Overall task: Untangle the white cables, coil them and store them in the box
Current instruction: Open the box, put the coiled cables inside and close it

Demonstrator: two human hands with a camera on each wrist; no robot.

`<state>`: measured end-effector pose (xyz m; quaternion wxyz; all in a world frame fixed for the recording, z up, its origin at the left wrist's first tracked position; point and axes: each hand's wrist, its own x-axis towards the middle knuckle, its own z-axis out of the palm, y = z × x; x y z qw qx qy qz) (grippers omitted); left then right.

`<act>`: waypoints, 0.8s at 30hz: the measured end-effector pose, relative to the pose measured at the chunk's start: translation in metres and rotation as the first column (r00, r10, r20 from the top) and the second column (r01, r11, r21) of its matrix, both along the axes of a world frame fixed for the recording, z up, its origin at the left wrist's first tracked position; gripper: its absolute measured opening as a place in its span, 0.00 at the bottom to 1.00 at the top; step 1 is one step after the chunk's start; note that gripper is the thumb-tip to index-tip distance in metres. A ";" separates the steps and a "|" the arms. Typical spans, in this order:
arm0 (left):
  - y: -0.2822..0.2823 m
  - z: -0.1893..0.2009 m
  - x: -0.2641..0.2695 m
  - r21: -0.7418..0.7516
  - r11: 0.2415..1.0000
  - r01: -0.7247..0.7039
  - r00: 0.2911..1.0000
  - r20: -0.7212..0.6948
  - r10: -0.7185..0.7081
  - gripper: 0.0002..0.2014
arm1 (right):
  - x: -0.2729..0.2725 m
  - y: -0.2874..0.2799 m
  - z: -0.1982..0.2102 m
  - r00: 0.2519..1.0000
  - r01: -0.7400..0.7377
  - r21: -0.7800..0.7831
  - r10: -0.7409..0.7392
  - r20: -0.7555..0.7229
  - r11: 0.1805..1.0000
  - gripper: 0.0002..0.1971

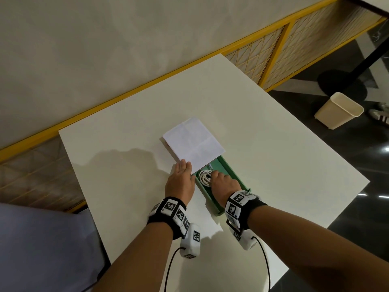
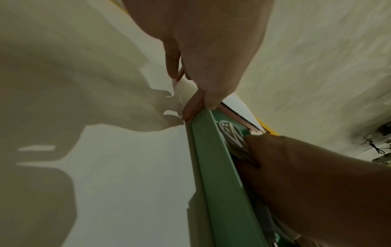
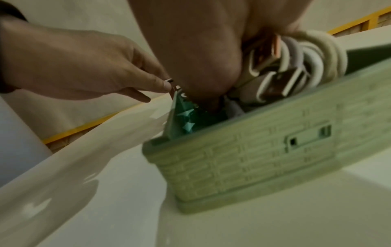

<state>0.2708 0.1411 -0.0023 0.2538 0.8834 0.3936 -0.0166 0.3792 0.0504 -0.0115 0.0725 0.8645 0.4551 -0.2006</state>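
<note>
A green box point(image 1: 236, 176) lies on the white table point(image 1: 273, 165), its far half covered by a white lid point(image 1: 194, 142). My left hand point(image 1: 182, 173) holds the lid's near left corner, fingers on top and thumb at the edge. In the left wrist view, that hand point(image 2: 211, 50) meets the lid point(image 2: 234, 103) beside the box wall point(image 2: 213, 167). My right hand point(image 1: 219, 179) reaches into the open near half and grips the coiled white cables point(image 1: 204, 177). The right wrist view shows the cable coil point(image 3: 313, 55) with its plugs at the box rim point(image 3: 253, 158).
A beige waste bin point(image 1: 339, 110) stands on the dark floor to the right, near a black pole base point(image 1: 341, 85) and a person's shoe point(image 1: 379, 114). A yellow-framed mesh rail point(image 1: 273, 49) runs behind the table. Bare tabletop lies left and right of the box.
</note>
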 end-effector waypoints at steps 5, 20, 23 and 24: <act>0.001 -0.002 0.000 -0.052 0.998 -0.031 0.999 0.007 0.031 0.25 | 0.000 0.007 -0.005 0.999 0.035 0.026 -0.034 -0.026 0.999 0.17; 0.001 -0.001 -0.003 -0.122 0.993 -0.003 0.996 -0.087 -0.008 0.28 | -0.003 0.037 -0.017 0.992 0.121 0.052 -0.123 0.038 0.991 0.24; 0.000 -0.002 -0.004 -0.132 0.991 -0.002 0.996 -0.087 -0.009 0.29 | 0.004 0.028 -0.017 0.994 0.105 0.190 -0.096 -0.055 0.976 0.30; 0.001 -0.002 -0.004 -0.131 0.991 -0.002 0.996 -0.090 -0.010 0.29 | 0.008 0.025 -0.017 0.992 0.093 0.232 -0.072 -0.099 0.968 0.32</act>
